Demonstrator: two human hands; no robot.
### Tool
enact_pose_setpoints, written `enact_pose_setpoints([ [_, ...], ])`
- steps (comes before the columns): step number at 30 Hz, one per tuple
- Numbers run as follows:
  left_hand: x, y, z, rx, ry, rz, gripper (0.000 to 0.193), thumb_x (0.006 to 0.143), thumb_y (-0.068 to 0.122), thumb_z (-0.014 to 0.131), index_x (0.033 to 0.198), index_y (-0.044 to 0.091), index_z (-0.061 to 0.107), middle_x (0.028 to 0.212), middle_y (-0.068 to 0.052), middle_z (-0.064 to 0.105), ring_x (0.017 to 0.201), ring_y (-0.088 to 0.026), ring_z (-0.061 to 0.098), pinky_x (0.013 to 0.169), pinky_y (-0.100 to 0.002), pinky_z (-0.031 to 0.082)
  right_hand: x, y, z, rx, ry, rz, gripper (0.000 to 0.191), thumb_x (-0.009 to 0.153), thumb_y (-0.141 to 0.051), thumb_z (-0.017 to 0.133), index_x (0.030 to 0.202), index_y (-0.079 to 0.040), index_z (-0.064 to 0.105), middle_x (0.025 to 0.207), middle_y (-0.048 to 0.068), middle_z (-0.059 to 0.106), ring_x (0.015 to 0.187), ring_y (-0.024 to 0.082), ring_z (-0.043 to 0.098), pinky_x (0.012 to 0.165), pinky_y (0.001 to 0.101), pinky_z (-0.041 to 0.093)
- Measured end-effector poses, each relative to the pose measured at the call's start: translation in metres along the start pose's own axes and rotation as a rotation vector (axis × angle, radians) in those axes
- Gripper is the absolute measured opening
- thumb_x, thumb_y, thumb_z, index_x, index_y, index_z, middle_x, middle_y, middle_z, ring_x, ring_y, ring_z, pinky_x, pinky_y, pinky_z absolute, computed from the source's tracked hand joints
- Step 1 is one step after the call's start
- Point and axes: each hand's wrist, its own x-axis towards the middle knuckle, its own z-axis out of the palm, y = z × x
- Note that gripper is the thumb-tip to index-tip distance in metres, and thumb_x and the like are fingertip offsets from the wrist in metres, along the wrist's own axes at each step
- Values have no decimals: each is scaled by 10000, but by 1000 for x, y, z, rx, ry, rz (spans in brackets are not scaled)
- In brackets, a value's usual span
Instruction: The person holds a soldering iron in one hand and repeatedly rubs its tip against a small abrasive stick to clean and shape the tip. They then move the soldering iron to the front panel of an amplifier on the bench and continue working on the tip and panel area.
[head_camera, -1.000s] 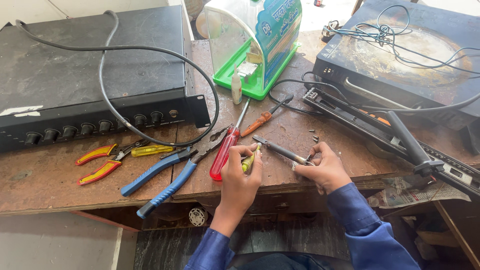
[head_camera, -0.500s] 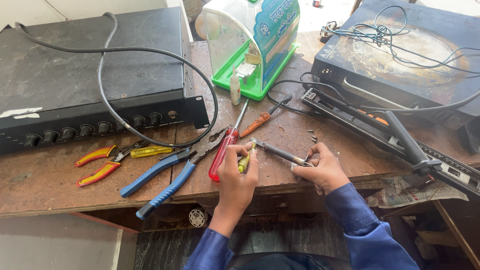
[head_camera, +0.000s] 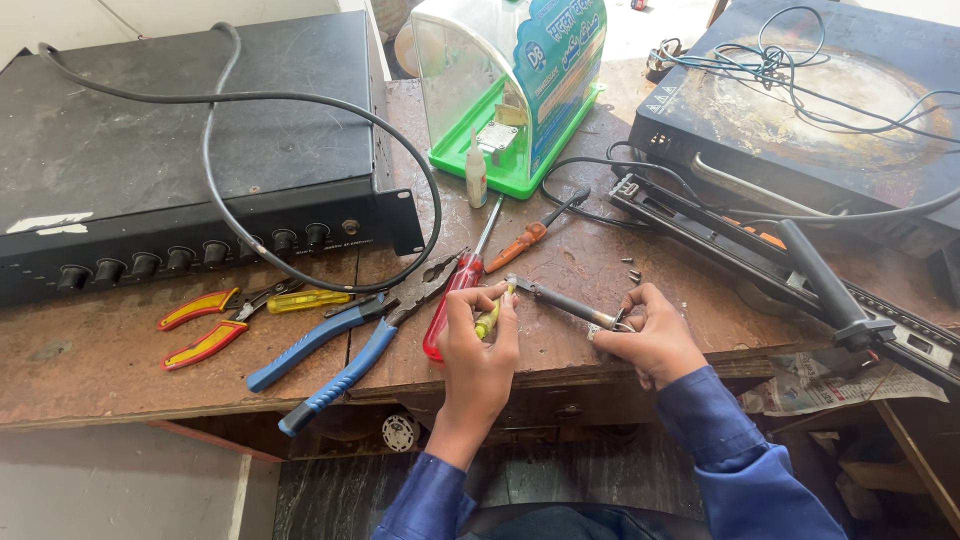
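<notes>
Little has changed: the left hand (head_camera: 478, 340) still grips a small yellow-handled screwdriver (head_camera: 490, 318), fingers closed, tip at the grey metal rod (head_camera: 566, 302) pinched by the right hand (head_camera: 652, 340).

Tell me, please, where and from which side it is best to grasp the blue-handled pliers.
Grip the blue-handled pliers by both blue handles, from the near table edge: they point toward the person, slightly spread, while the metal nose lies under the black cable.

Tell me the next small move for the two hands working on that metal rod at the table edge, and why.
Probably press the yellow-handled tool in the left hand more firmly against the near end of the metal rod. Its tip already meets that end, and the right hand pinches the other end, so the rod looks braced for it.
</notes>
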Motion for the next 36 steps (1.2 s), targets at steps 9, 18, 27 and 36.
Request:
enact_pose_setpoints([
  [9, 3, 1, 1, 2, -14, -26, 219, 991, 38, 636, 1022, 10, 421, 1145, -195, 717, 1012, -187, 755, 826, -305, 621, 1, -1, -1, -7, -1, 6, 497, 667, -81, 831, 1029, -54, 492, 562, 10, 533, 325, 92, 396, 264, 287, 256],
  [18, 5, 5, -1, -32, -44, -72, 242, 993, 59, 642, 1017, 26, 404, 1143, -197, 730, 1013, -199, 757, 831, -311, 612, 1, -3, -1, -5, 18, 19, 509, 674, -84, 834, 1052, -55, 494, 557, 20, 525, 327, 97, 386, 266, 298, 253],
  [27, 3, 1, 0, 69, -88, -21, 214, 1006, 54, 629, 1016, 22, 418, 1177, -219, 711, 981, -217, 755, 812, -332, 603, 3, 0, -4, 24, 4, 46, 512, 681, -72, 833, 1062, -57, 492, 573, 12, 510, 329, 96, 368, 263, 302, 236],
  [36, 6, 3, 2, 35, -31, -17, 251, 997, 49, 643, 1023, 13, 396, 1145, -216, 707, 1018, -227, 741, 855, -335, 601, 4, 0, -5, 17, -3, 42, 507, 691, -61, 826, 1061, -49, 480, 577, 15, 532, 326, 95, 375, 260, 299, 249],
])
